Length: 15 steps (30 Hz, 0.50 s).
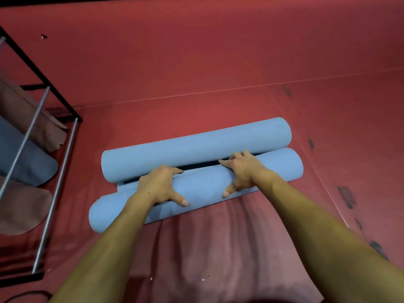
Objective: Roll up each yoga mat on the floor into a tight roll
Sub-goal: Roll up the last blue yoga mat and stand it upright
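Both hands — left hand [158,184], right hand [241,171] — grip the near blue mat roll [203,186], fingers curled over it.

Dim, soft-focus lighting (wide-angle bending at edges), faint shadows.

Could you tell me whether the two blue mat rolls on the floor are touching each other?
Cannot tell. In the head view a dark gap runs between the near roll and the far roll along the middle, but near the right end they seem to meet.
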Each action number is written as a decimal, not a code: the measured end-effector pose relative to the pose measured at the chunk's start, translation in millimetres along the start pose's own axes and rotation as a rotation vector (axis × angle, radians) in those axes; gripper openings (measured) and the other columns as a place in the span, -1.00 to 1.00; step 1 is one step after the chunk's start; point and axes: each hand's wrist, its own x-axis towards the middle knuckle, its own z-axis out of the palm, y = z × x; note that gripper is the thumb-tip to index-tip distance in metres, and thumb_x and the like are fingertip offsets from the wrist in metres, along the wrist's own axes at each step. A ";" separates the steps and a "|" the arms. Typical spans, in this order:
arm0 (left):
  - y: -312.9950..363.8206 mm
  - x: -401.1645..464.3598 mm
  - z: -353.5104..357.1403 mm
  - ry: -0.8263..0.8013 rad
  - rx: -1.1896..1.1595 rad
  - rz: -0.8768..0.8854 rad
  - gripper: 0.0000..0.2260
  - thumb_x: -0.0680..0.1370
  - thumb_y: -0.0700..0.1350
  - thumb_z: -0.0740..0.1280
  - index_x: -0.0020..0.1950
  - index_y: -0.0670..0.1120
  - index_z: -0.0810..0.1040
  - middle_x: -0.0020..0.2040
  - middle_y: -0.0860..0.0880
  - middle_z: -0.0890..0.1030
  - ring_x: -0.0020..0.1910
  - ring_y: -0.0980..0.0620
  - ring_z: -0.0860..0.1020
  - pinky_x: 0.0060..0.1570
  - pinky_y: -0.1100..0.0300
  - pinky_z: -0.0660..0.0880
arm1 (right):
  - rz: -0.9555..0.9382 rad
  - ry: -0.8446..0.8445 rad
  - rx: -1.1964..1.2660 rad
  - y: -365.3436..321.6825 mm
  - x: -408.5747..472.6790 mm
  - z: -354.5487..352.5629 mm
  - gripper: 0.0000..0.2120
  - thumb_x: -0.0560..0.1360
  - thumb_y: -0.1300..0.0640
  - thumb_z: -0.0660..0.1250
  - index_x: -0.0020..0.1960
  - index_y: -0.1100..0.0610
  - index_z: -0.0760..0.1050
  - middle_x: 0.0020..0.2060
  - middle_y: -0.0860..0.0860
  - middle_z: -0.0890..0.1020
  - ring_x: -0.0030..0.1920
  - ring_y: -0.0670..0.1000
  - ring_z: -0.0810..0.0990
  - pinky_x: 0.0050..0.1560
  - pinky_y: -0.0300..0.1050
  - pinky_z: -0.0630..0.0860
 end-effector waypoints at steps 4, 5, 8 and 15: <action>-0.4 3.4 -2.1 0.071 -0.046 0.001 -0.06 0.15 0.32 0.66 0.50 0.21 0.45 0.43 0.20 0.49 0.45 0.04 0.45 0.18 -0.02 0.45 | 0.035 0.048 0.128 4.3 2.4 -5.0 0.10 0.17 -0.51 0.54 0.54 -0.03 0.30 0.36 0.00 0.52 0.34 0.13 0.42 0.43 0.06 0.31; 1.3 3.9 -2.5 0.069 -0.031 0.024 -0.10 0.19 0.30 0.66 0.49 0.21 0.45 0.41 0.21 0.48 0.43 0.04 0.45 0.17 -0.02 0.45 | 0.026 0.037 0.108 4.6 2.7 -6.6 0.07 0.19 -0.52 0.52 0.54 -0.04 0.31 0.36 -0.02 0.52 0.34 0.12 0.42 0.43 0.07 0.30; 10.2 4.1 1.1 0.056 0.064 0.077 -0.16 0.28 0.23 0.64 0.52 0.22 0.42 0.43 0.19 0.44 0.43 0.03 0.44 0.14 -0.02 0.44 | -0.006 -0.017 -0.029 2.7 4.2 -10.7 -0.01 0.22 -0.59 0.42 0.51 -0.12 0.34 0.34 -0.06 0.50 0.33 0.12 0.40 0.38 0.16 0.31; 8.9 4.0 -0.3 0.000 0.058 0.087 -0.30 0.40 0.14 0.58 0.50 0.27 0.39 0.38 0.22 0.54 0.37 0.03 0.49 0.04 0.03 0.41 | 0.000 -0.080 -0.023 3.0 4.8 -12.7 -0.29 0.23 -0.59 0.42 0.15 -0.11 0.50 0.04 -0.09 0.56 0.20 0.09 0.40 0.09 0.16 0.32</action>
